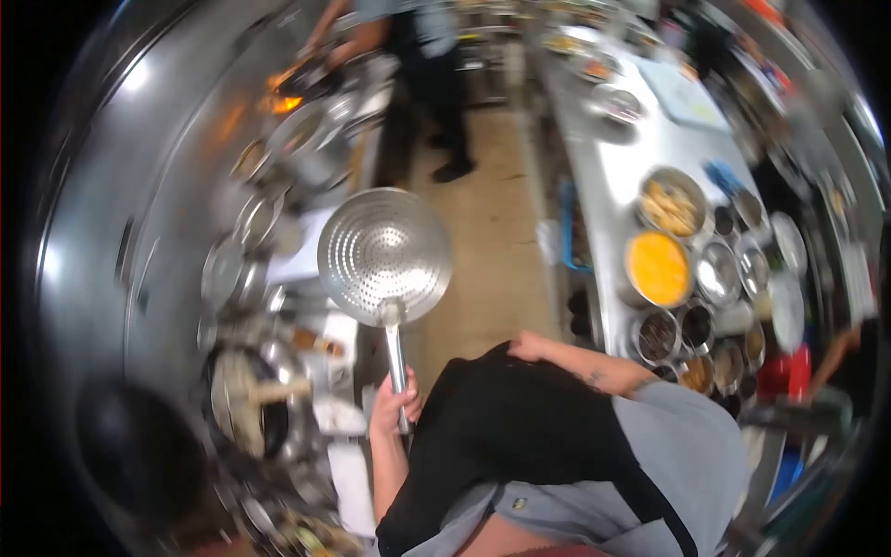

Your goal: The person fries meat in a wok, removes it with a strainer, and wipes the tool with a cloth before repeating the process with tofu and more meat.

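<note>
My left hand (394, 404) is wrapped round the metal handle of a large perforated skimmer (385, 255). The skimmer's round bowl points forward over the aisle floor, and it carries nothing that I can see. My right hand (529, 346) is closed at the edge of my black apron (520, 408), with the cloth drawn up to its fingers. Just left of the skimmer handle lies the cooking counter, where a wok (243, 399) with a wooden handle or stick across it stands.
Ahead, a co-worker (432, 56) stands at the stove, hands on a pan over flames (286, 100). On the right counter (594, 176) are a bowl of orange-yellow liquid (658, 268), a bowl of pale pieces (672, 206), several small pots and a cutting board (682, 93). Pots line the left.
</note>
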Demonstrator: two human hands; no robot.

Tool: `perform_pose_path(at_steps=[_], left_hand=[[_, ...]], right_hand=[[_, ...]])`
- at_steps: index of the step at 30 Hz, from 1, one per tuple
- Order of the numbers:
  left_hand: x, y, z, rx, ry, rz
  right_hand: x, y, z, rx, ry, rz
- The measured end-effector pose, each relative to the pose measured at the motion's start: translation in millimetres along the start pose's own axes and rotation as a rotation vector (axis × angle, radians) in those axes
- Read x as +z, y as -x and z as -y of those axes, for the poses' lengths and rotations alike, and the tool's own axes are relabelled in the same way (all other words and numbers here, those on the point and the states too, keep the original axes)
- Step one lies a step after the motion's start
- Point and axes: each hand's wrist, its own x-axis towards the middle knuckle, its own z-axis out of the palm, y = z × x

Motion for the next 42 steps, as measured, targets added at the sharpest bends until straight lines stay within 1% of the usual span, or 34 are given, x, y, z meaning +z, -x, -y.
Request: perform_pose_path(at_steps=[1,2,4,6,7,8,9,10,11,12,14,15,18,19,21,25,28,31,34,36,38,40,42], left_hand=[[-14,40,5,0.070,0.048,-0.059],[-23,79,11,0.113,0.091,-0.152],[-34,142,28,0.266,0.145,-0.311],[-50,187,52,0.422,0.227,-0.471],[-54,202,60,0.509,0.266,-0.560],[-57,215,67,0.585,0.299,-0.638],[-65,228,75,0.641,0.349,-0.715],[-75,237,86,0.693,0.396,-0.784],[-67,238,99,0.742,0.430,-0.856],[-73,243,106,0.769,0.483,-0.891],[-86,258,121,0.816,0.585,-0.954],[-92,267,127,0.829,0.624,-0.984],[-120,290,144,0.845,0.721,-0.997],[-133,294,150,0.842,0.727,-1.012],[-158,300,158,0.829,0.770,-0.995],[-207,305,164,0.824,0.847,-0.904],[-235,303,168,0.808,0.911,-0.828],[-251,299,170,0.718,0.910,-0.876],[-241,296,162,0.678,0.833,-1.078],[-235,295,163,0.726,0.864,-1.076],[-235,297,169,0.754,0.862,-1.083],[-237,299,176,0.761,0.839,-1.104],[-238,304,183,0.710,0.798,-1.138]], right_hand=[[19,-8,-14,-0.050,0.065,-0.036],[15,4,-4,0.063,0.003,0.087],[23,18,11,0.042,0.005,0.026],[26,4,22,-0.026,0.115,0.030],[34,-12,9,-0.100,0.293,0.033],[45,-44,-19,-0.173,0.457,0.021],[50,-66,-25,-0.243,0.610,-0.004],[47,-72,-10,-0.190,0.604,0.030],[35,-71,-3,-0.142,0.588,0.062],[29,-76,11,-0.082,0.576,0.083],[24,-96,42,0.054,0.500,0.210],[26,-105,59,0.127,0.457,0.273],[42,-112,107,0.054,0.321,0.209],[50,-112,121,0.031,0.300,0.224],[68,-108,146,-0.007,0.246,0.246],[99,-87,186,0.032,0.182,0.342],[109,-90,170,-0.040,0.213,0.341],[96,-85,151,0.030,0.202,0.344],[75,-87,121,0.114,0.207,0.319],[57,-93,101,0.160,0.253,0.304],[40,-83,102,0.206,0.217,0.260],[26,-77,97,0.234,0.206,0.241],[17,-76,87,0.239,0.224,0.242]])
